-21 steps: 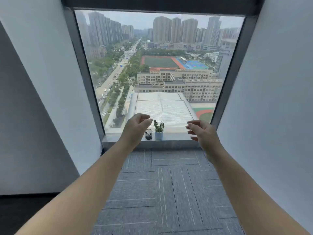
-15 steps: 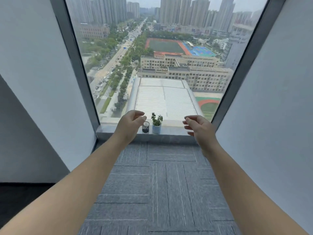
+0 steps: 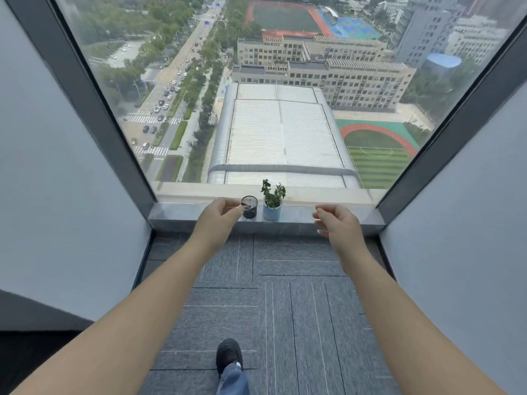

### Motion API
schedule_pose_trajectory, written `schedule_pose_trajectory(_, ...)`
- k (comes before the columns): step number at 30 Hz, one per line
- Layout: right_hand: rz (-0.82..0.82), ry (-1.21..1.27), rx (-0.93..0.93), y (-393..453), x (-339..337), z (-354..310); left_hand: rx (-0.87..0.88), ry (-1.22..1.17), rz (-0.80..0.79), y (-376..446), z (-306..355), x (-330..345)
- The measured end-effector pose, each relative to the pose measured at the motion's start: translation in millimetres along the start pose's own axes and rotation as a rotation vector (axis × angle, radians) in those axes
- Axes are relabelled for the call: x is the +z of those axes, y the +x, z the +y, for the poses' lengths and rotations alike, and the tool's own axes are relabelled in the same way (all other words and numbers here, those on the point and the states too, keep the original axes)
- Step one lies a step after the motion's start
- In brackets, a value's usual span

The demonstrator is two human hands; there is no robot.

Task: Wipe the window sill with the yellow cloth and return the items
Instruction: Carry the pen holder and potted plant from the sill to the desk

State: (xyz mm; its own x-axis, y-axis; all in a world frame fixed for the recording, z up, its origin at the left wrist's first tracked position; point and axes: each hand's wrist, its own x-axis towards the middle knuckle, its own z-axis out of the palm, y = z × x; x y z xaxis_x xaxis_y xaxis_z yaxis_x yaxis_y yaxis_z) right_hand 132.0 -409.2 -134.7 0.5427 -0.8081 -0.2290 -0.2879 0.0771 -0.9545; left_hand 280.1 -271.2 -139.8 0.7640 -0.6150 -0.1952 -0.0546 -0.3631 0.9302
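Observation:
A low grey stone window sill (image 3: 328, 218) runs along the foot of a tall window. Two items stand on it near the middle: a small dark glass jar (image 3: 250, 210) and, to its right, a small green plant in a pale blue pot (image 3: 272, 210). My left hand (image 3: 218, 216) hovers just left of the jar, fingers curled, thumb and fingertips near its rim, holding nothing. Out over the right part of the sill, my right hand (image 3: 338, 223) is held with its fingers loosely apart and nothing in it. No yellow cloth is in view.
Grey carpet tiles (image 3: 285, 295) cover the floor up to the sill. White walls (image 3: 57, 181) angle in on both sides, with dark window frames (image 3: 94, 95) beside the glass. My foot in a black shoe (image 3: 229, 356) stands on the carpet at the bottom centre.
The view has moved closer to the sill and tilted downward. Both hands have come nearer the sill, the left one up beside the jar.

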Motion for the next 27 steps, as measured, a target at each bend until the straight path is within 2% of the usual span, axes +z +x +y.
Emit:
schedule_pose_trajectory(9,0.034,-0.038,0.169,158.1,54.7,26.9,-0.170,0.037,-0.032,160.3,-48.7,13.0)
schedule_pose_trajectory(15,0.012,-0.061,0.243,261.7,75.5,84.0,-0.265,0.085,-0.043,258.9,-103.0,43.6)
schedule_pose_trajectory(21,-0.027,-0.087,0.261,359.9,100.3,185.0,-0.326,0.098,-0.008,350.4,-199.4,92.2)
schedule_pose_trajectory(27,-0.024,-0.126,0.266,446.8,138.3,327.2,-0.329,0.074,0.006,432.0,-335.5,146.9)
